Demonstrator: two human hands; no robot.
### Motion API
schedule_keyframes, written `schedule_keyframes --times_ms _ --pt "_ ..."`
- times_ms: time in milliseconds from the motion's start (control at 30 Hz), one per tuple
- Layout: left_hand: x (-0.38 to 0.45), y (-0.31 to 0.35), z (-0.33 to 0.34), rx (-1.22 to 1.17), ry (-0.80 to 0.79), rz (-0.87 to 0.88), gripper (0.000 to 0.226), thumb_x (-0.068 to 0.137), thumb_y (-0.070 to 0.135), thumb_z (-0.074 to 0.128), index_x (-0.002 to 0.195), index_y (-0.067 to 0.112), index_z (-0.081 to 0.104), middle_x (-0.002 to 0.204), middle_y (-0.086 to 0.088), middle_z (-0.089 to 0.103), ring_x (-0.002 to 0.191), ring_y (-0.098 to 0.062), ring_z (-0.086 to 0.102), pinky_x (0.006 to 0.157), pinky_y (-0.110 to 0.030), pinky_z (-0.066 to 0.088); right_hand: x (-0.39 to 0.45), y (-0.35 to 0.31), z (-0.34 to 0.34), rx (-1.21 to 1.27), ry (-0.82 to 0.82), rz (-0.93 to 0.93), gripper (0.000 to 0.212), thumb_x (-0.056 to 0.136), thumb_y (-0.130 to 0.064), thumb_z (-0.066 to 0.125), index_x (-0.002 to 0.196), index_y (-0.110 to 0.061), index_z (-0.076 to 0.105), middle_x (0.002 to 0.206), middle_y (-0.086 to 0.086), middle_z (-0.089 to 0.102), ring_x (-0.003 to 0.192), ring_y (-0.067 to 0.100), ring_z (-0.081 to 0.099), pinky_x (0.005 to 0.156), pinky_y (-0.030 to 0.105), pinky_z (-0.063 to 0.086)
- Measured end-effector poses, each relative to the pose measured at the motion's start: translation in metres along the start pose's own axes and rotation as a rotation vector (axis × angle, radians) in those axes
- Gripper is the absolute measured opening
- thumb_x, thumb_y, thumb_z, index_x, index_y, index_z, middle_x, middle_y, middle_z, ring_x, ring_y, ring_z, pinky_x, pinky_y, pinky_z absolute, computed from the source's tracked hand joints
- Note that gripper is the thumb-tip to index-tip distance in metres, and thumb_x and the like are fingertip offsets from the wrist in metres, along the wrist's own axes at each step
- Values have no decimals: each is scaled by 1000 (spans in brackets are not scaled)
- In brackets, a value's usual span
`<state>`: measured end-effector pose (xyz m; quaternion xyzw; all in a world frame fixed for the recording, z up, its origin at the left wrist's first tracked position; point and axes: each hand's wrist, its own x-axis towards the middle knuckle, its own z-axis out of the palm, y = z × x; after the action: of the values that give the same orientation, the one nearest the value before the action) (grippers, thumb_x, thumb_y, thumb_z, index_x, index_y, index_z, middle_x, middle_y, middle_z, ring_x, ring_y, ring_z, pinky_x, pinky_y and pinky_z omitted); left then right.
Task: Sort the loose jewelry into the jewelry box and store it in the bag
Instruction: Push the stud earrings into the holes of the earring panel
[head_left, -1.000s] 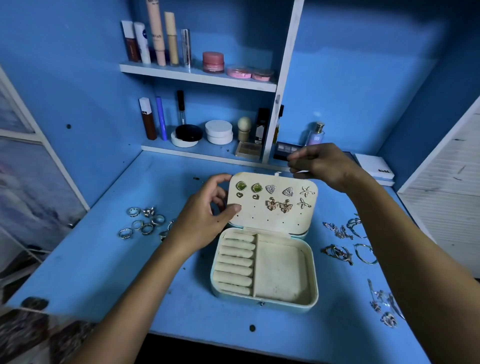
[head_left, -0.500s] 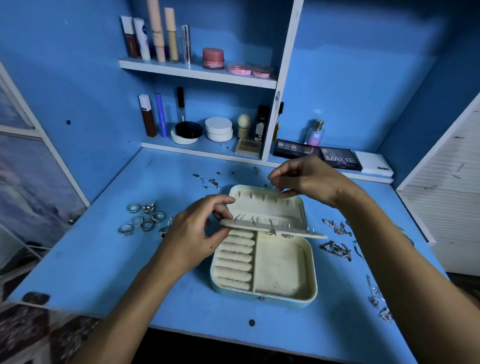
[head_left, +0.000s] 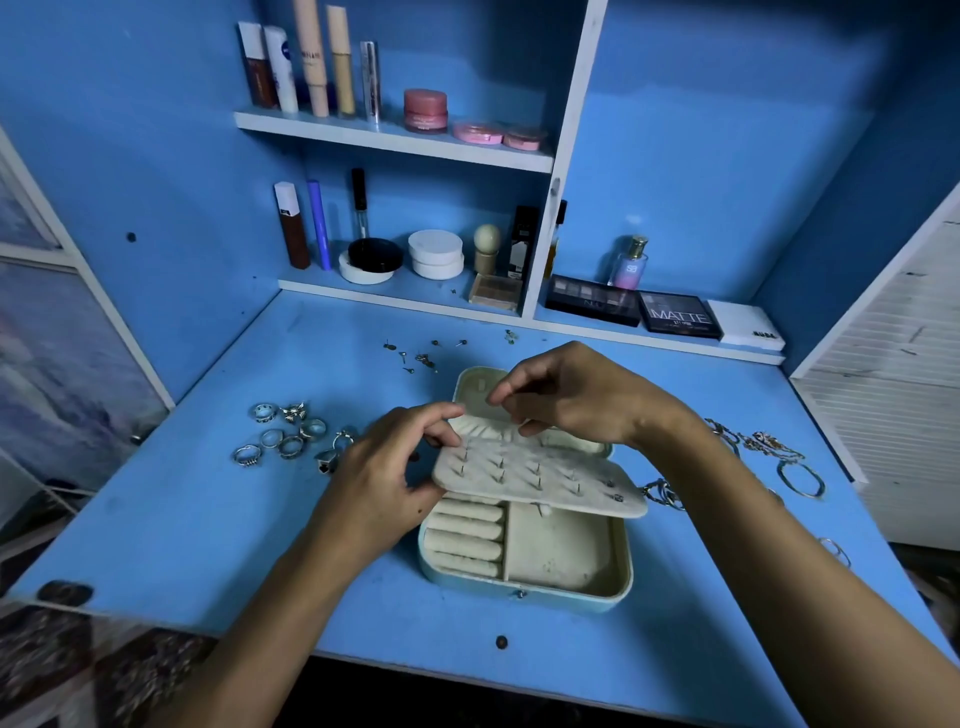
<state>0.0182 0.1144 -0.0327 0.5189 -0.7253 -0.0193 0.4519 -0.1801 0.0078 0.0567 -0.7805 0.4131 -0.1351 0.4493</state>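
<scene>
A pale blue jewelry box (head_left: 524, 590) lies open on the blue desk, with ring rolls on its left and a plain compartment on its right. Its cream earring panel (head_left: 540, 475) is folded down over the tray, its back side up with several earring posts sticking out. My left hand (head_left: 384, 478) pinches the panel's left edge. Over the panel's back edge, my right hand (head_left: 571, 395) has thumb and fingers curled, pinching something small. Several silver rings (head_left: 283, 434) lie left of the box. Bracelets and chains (head_left: 769, 457) lie to its right. No bag is in view.
Small earring backs and studs (head_left: 421, 356) are scattered behind the box. Shelves at the back hold cosmetics bottles (head_left: 311, 62), jars (head_left: 435, 253) and eyeshadow palettes (head_left: 678, 314). A white slatted panel (head_left: 893, 395) stands at the right. The desk's front edge (head_left: 467, 660) is near me.
The earring panel has swung from upright, showing its earrings, down flat over the tray with its back up. Both hands followed it down and toward me.
</scene>
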Motion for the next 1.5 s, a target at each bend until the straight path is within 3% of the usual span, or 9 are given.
schedule_keyframes --times_ms 100,233,433,733,900,1000,1200,1333,1500 --pt "-1 0 0 -8 0 10 66 65 -6 83 122 14 58 97 7 69 94 19 47 89 -3 33 -2 -4 4 -45 -12 -11 16 96 -11 64 94 -22 76 67 -17 70 72 10 72 70 19 54" --pt "-2 3 -2 -4 2 13 58 66 4 81 120 10 60 95 5 69 94 21 45 90 -1 31 -5 -12 7 -76 -34 -39 17 95 -7 64 93 -19 76 74 -11 71 70 6 67 66 14 50" --pt "-1 6 -3 -9 -1 3 55 69 6 83 120 7 61 94 3 69 94 21 45 89 0 31 -5 -18 11 -118 -67 -73 17 95 -7 62 97 -15 77 87 -3 74 73 6 68 68 15 52" --pt "0 8 -3 -22 13 -24 54 74 20 75 123 19 54 97 7 69 96 19 47 89 -1 32 -2 -18 12 -100 -68 -83 10 94 -8 66 93 -12 75 82 3 74 79 18 73 78 25 60" --pt "1 10 -5 -24 26 -21 50 77 30 68 124 21 53 97 8 69 95 20 46 88 0 32 -3 -19 11 -17 -102 -76 7 93 -5 67 96 -4 74 75 -4 72 74 8 69 78 30 61" --pt "1 10 -4 -26 22 -18 52 76 28 71 124 21 52 97 7 69 95 19 46 88 -1 32 -4 -23 10 -55 -112 -106 9 93 -5 67 96 -5 75 72 -17 70 69 -1 67 69 21 58" --pt "-2 5 -2 -23 7 -14 63 70 12 84 124 21 53 97 6 69 96 18 47 88 -2 33 -4 -23 9 -72 -107 -90 11 90 -3 68 92 -10 76 72 -11 73 69 6 71 64 16 53" --pt "-1 6 -2 -21 16 -1 60 70 16 80 124 17 54 96 5 69 96 21 45 89 0 32 -4 -24 11 -113 -133 -101 11 90 -6 69 91 -15 77 74 -11 73 72 9 70 69 19 55" --pt "1 8 -3 -26 26 -1 53 75 27 71 124 18 53 96 5 70 96 21 45 89 -1 33 -1 -25 13 -179 -147 -117 10 91 -15 69 90 -23 76 86 0 75 85 24 71 87 38 58"
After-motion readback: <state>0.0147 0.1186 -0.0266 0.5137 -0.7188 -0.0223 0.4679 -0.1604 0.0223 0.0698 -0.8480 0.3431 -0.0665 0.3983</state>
